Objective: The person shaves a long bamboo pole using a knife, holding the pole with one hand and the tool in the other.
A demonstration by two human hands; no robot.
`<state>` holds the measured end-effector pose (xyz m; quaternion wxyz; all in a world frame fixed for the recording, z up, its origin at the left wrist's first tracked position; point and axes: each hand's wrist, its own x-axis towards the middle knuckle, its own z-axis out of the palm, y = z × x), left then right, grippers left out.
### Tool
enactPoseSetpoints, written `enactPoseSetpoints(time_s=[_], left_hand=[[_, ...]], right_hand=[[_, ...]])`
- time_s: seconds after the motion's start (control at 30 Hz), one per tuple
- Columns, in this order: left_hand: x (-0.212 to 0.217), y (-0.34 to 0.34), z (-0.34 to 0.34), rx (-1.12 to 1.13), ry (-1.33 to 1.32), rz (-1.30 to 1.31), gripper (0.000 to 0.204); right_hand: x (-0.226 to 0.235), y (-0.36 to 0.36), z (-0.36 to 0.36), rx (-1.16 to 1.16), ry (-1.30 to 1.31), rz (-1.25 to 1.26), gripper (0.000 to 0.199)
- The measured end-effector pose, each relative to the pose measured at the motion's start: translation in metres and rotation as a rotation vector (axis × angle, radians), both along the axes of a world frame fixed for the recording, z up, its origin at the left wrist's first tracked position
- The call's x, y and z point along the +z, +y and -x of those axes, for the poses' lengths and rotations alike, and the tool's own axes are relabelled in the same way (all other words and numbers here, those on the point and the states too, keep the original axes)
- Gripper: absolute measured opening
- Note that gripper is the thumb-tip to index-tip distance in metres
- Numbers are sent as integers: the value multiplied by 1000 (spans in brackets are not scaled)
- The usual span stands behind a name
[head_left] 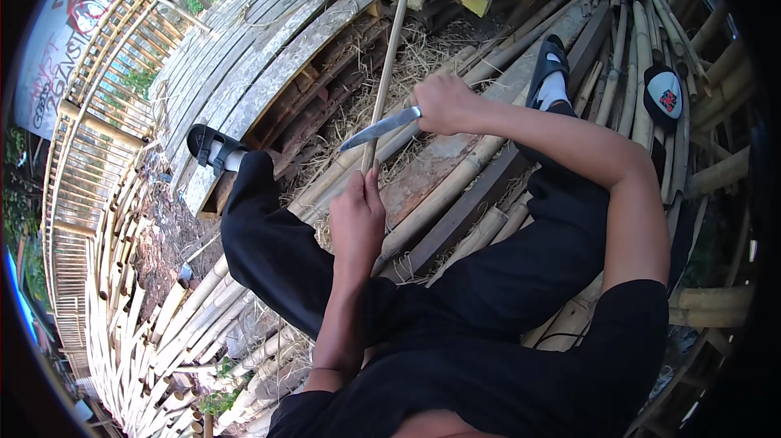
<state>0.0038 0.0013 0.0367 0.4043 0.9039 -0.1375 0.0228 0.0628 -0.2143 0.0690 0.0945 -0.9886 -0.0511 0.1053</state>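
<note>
My left hand (358, 206) is closed around the lower part of a long, thin bamboo strip (393, 52) that rises away from me past the top edge of the view. In my right hand (443, 104) is the handle of a knife (380, 128), hidden by my fingers. Its broad, grey blade points left and lies across the strip, a little above my left fist. Whether the edge bites into the bamboo I cannot tell.
Bamboo poles (455, 202) lie beneath my legs, with more stacked at the left and right. A wooden plank platform (244, 56) stands at the far left, shavings (423, 47) beside it. A cap (663, 95) rests on poles at right. A bamboo fence (89, 137) curves along the left.
</note>
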Motion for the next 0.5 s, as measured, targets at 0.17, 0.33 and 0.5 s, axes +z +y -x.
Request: enactPoseSetpoints(time_s=[0.17, 0.33, 0.5], left_hand=[[-4, 49, 64, 78, 223, 27, 26], [-15, 77, 105, 21, 268, 40, 23], [-23, 37, 23, 31, 87, -8, 26]], right_hand=[[-16, -78, -63, -533, -91, -133, 32], [5, -157, -66, -781, -309, -53, 38], [-5, -28, -12, -323, 96, -131, 31]])
